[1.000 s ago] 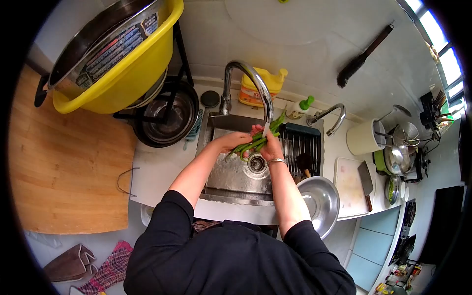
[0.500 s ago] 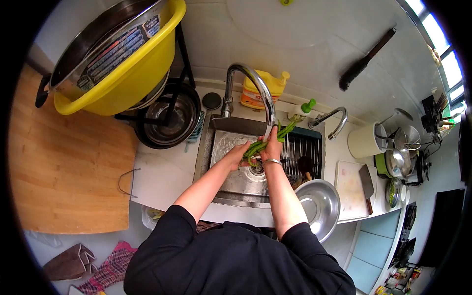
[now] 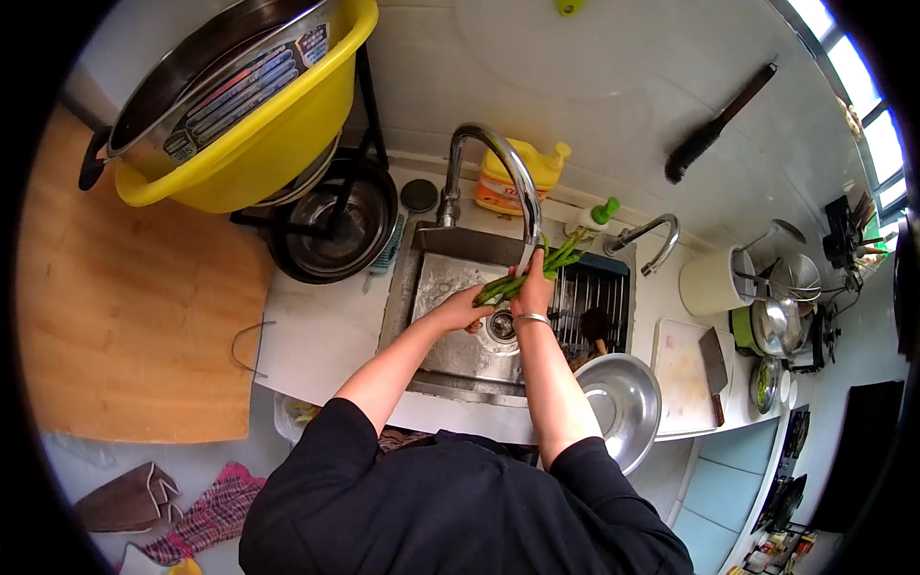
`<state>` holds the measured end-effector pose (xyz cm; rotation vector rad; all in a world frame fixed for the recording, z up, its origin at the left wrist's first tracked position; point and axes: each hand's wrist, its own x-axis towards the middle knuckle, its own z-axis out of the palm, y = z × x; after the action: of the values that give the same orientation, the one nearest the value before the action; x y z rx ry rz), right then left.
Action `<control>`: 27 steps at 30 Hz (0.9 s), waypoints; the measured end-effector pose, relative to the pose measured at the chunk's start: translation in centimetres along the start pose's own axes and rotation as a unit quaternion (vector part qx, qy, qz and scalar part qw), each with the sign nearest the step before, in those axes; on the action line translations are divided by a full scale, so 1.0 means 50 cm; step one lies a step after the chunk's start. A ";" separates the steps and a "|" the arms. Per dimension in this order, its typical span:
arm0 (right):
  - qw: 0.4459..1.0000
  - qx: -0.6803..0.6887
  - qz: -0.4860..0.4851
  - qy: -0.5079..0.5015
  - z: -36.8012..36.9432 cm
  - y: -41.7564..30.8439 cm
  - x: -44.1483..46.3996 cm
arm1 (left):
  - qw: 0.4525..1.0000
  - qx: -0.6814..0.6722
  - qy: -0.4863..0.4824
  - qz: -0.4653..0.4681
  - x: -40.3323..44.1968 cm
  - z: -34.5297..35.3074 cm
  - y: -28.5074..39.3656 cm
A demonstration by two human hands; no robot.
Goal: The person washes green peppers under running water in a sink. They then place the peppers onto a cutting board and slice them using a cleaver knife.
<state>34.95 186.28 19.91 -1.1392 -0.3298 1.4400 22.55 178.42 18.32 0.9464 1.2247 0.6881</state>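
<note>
My left hand [image 3: 462, 309] and my right hand [image 3: 533, 292] are over the steel sink [image 3: 446, 359], both closed on one bunch of green beans [image 3: 498, 288]. The left holds the lower left end, and the right grips the bunch nearer its upper end, where the tips [image 3: 565, 254] stick out toward the rack. Directly above is the curved chrome faucet [image 3: 517, 172], with water running down onto the beans. A ring-shaped drain [image 3: 501, 326] shows below my hands. My right wrist wears a bracelet.
Right of the sink compartment sits a wire drying rack [image 3: 613, 297]. A steel bowl [image 3: 637, 407] stands at the counter's front edge. Farther right, a cleaver [image 3: 714, 364] lies on a white cutting board [image 3: 676, 374]. A yellow basin [image 3: 259, 153] with pans rises at the left.
The left hand has turned slightly and its fingers have drawn in around the lower ends of the beans. The right hand has dropped a little. The camera view has shifted slightly.
</note>
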 end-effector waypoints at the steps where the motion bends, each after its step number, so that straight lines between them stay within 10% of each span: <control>1: 1.000 -0.004 -0.026 -0.007 -0.011 0.006 0.015 | 1.000 0.007 0.019 0.003 -0.001 0.003 -0.001; 9: 0.994 0.074 -0.084 0.021 -0.018 -0.054 0.033 | 0.987 -0.162 -0.009 0.007 0.013 -0.019 -0.048; 19: 0.988 -0.109 -0.101 -0.052 0.000 -0.052 -0.030 | 0.968 -0.090 0.211 0.103 0.092 0.074 0.097; 21: 0.983 -0.097 -0.141 -0.071 0.001 0.001 -0.016 | 0.927 0.099 0.294 0.210 0.130 0.061 0.075; 26: 0.980 -0.141 -0.078 -0.119 0.021 0.005 -0.052 | 0.909 0.078 0.401 0.089 0.083 -0.035 0.022; 27: 0.979 -0.171 -0.067 -0.089 0.027 -0.005 -0.062 | 0.895 -0.099 0.428 0.085 0.083 -0.043 0.023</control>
<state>33.47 184.16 22.13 -1.2365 -0.7893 1.4012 21.46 182.99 17.31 0.5746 1.7963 1.4348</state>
